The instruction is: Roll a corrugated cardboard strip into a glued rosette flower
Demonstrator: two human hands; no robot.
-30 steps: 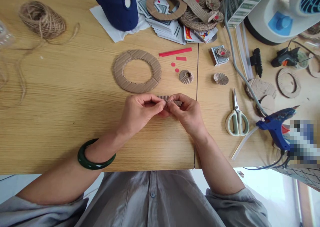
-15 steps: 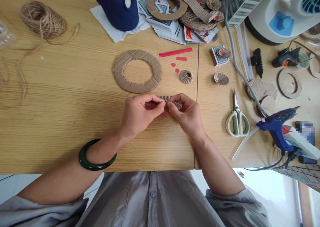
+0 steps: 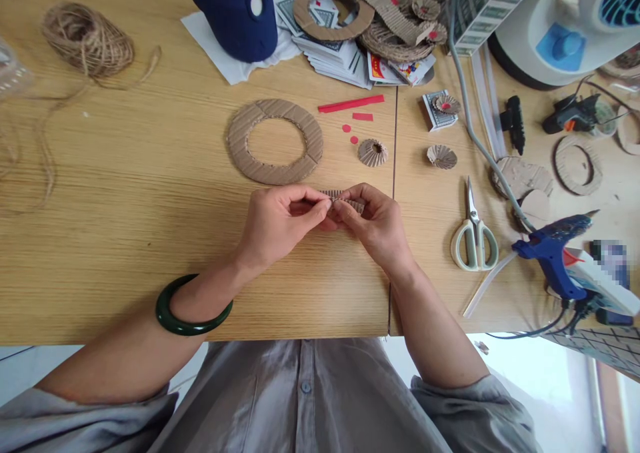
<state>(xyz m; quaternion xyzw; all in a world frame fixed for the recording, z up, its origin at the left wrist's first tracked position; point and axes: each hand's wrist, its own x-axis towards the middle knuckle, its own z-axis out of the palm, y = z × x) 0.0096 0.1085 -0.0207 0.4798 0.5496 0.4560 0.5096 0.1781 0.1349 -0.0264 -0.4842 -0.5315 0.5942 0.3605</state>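
Observation:
My left hand (image 3: 283, 223) and my right hand (image 3: 374, 221) meet over the table, fingertips nearly touching. Both pinch a small strip of corrugated cardboard (image 3: 356, 206), its ridged edge showing behind and between the fingers; the rest is hidden. Just beyond them lies a flat cardboard ring (image 3: 241, 140). A pleated cardboard rosette (image 3: 367, 154) rests close to the right fingers, and another pleated cup (image 3: 442, 156) sits farther right. Red paper dots (image 3: 347, 128), a small red piece (image 3: 363, 117) and a long red strip (image 3: 351, 104) lie behind.
Scissors (image 3: 474, 243) and a blue glue gun (image 3: 555, 246) lie at the right, near a grey cable (image 3: 473, 130). A twine ball (image 3: 90, 40) is at the far left. A navy cap (image 3: 230, 13) and playing cards (image 3: 337, 60) stand at the back.
Both hands stay at nearly the same spot, still pinching the cardboard strip. The fingers have shifted only slightly, and the strip's visible part has moved a little with them.

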